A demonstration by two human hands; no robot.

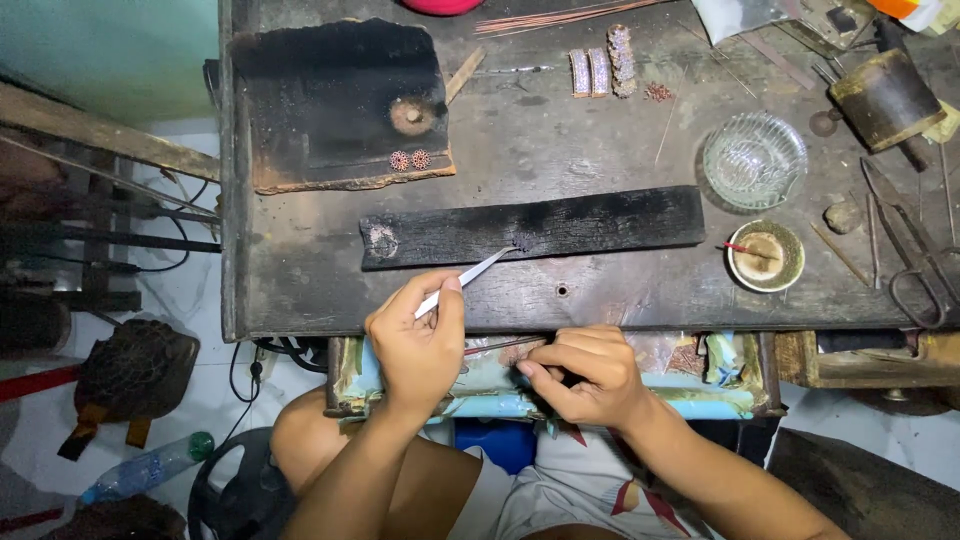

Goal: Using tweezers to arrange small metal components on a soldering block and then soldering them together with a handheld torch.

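The left hand (pixel 420 345) pinches white tweezers (pixel 465 282), tips at one o'clock touching the charred strip (pixel 535 228) on the worktop (pixel 620 300). The right hand (pixel 585 372), fingers curled shut, picks in the drawer (pixel 690 385) at three o'clock. It looks like a small-part pickup; placing needs steadiness.

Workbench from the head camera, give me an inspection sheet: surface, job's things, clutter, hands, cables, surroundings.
Surface: dark worn wooden workbench, scorched.
Job's things: tweezers, tip at the long charred strip; charred block bearing two small round ornaments.
Clutter: glass dish, small paste bowl, shears, beaded strips.
Hands: left hand holds the tweezers; right hand pinches something hidden at the drawer edge.
Cables: black cable below the bench.
Surroundings: plastic bottle on the floor.
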